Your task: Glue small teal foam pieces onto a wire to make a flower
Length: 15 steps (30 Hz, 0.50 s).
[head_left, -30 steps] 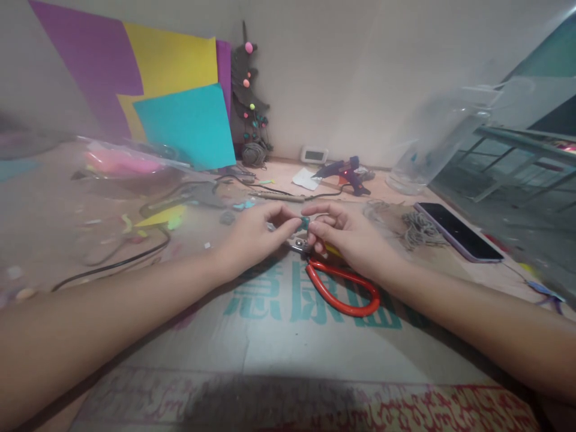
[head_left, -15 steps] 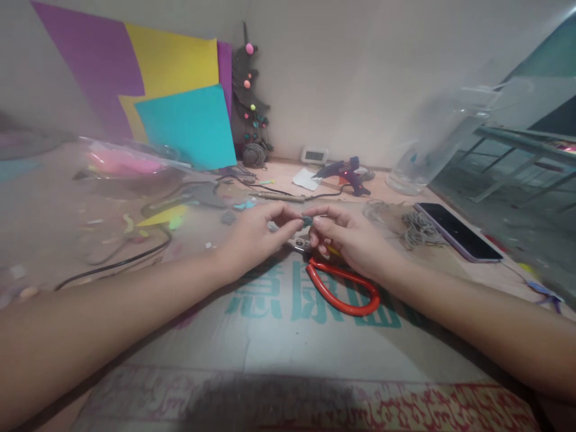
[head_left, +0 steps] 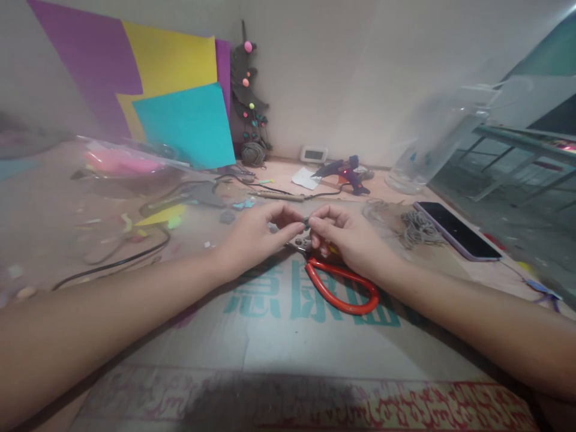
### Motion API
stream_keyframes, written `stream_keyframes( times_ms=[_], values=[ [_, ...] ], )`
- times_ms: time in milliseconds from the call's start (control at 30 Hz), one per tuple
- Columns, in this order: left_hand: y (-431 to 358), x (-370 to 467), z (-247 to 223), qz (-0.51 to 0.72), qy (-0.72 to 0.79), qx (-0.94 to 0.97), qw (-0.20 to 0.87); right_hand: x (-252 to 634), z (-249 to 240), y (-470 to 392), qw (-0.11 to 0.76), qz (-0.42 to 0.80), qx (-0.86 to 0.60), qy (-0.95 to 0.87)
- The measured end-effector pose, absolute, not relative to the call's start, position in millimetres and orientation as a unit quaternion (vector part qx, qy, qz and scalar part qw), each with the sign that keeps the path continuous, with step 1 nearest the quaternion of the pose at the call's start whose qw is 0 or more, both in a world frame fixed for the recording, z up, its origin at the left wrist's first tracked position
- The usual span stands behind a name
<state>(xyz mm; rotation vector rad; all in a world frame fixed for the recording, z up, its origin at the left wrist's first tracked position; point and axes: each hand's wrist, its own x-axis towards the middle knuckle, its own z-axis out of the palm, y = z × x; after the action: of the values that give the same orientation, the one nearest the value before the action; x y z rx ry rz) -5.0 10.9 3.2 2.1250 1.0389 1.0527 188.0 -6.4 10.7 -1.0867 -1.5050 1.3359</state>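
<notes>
Compared with 1.0 s earlier, less of the small green piece (head_left: 306, 223) shows between the fingertips; the right hand's (head_left: 345, 235) index fingertip sits drawn back, nearer its thumb.

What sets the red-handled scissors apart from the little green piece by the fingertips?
Size: the scissors are far bigger than the green piece.
Colour: the scissors show a glossy red handle and bare metal at the pivot; the green piece looks dark and dull.
Pose: the scissors lie on the printed board, while the green piece is up between the fingertips of the left hand and right hand.
Shared: hands partly hide both.
</notes>
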Motion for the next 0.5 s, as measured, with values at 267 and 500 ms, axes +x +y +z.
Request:
stream_keyframes(
  times_ms=[267,500],
  values=[
    [10.8,-5.4,2.7,0.4,0.387,0.79,0.257,184.7,14.1,-9.6,0.41,0.513,-0.454,-0.602],
    [10.8,-5.0,2.5,0.405,0.396,0.783,0.259,186.8,11.9,-7.5,0.41,0.518,-0.433,-0.613]
  ],
)
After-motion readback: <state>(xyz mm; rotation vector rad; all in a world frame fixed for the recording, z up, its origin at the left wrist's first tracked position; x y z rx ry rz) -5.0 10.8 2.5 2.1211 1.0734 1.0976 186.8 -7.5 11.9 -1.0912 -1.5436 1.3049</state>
